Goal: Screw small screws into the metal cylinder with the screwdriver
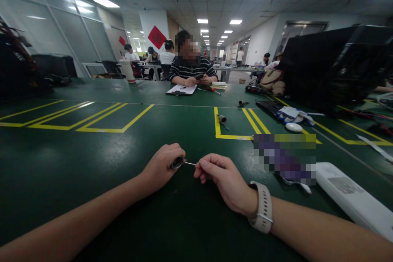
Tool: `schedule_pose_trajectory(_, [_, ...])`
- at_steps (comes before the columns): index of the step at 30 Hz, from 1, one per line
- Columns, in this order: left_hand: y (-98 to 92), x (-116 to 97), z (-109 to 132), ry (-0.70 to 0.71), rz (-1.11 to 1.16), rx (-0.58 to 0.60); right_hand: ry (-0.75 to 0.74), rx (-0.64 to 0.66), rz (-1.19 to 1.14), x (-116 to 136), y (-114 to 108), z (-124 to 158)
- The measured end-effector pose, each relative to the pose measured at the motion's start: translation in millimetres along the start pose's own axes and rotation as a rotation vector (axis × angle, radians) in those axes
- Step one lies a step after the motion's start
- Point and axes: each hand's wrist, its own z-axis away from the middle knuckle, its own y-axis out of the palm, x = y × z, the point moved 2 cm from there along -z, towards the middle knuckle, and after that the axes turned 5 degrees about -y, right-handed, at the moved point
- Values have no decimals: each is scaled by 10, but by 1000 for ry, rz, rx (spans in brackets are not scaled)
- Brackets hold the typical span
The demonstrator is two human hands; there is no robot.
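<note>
My left hand (162, 166) is closed round a small dark metal cylinder (177, 163), held just above the green table (92, 159). My right hand (223, 180), with a white watch (263, 206) on its wrist, pinches a thin metal tool (190, 164) whose tip meets the cylinder's end. Both hands are close together near the table's front middle. A tiny dark part (176, 191) lies on the table below them.
Yellow tape boxes (101, 120) mark the table. A small metal part (222, 119) and another (241, 102) lie farther off. A white remote-like device (353, 198), gloves (293, 114) and a black case (331, 65) are at right. A person in a striped shirt (190, 69) sits opposite with a clipboard (181, 89).
</note>
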Motion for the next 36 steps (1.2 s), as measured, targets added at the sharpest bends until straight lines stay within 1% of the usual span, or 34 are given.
schedule_pose_trajectory(5, [-1,-4,-3,15,54,5,49,-12,-102,6,-6,-1])
schedule_pose_trajectory(13, [11,24,-9,49,114,-24,38,-7,-166,-36,-9,-11])
schedule_pose_trajectory(17, [31,45,-4,22,72,-29,-25,-29,-80,-35,-16,-3])
schedule_pose_trajectory(20, [30,34,-14,-4,33,-30,-78,-7,68,-18,-11,7])
schedule_pose_trajectory(22, [22,18,-20,-13,14,-31,-84,10,120,-12,-3,8])
schedule_pose_trajectory(24, [14,6,-20,-15,5,-35,-63,8,91,-11,3,4])
schedule_pose_trajectory(30, [7,14,1,9,44,-36,31,-16,-116,-21,-5,-14])
schedule_pose_trajectory(36, [4,37,-7,21,76,-40,37,0,-155,-39,-20,-11])
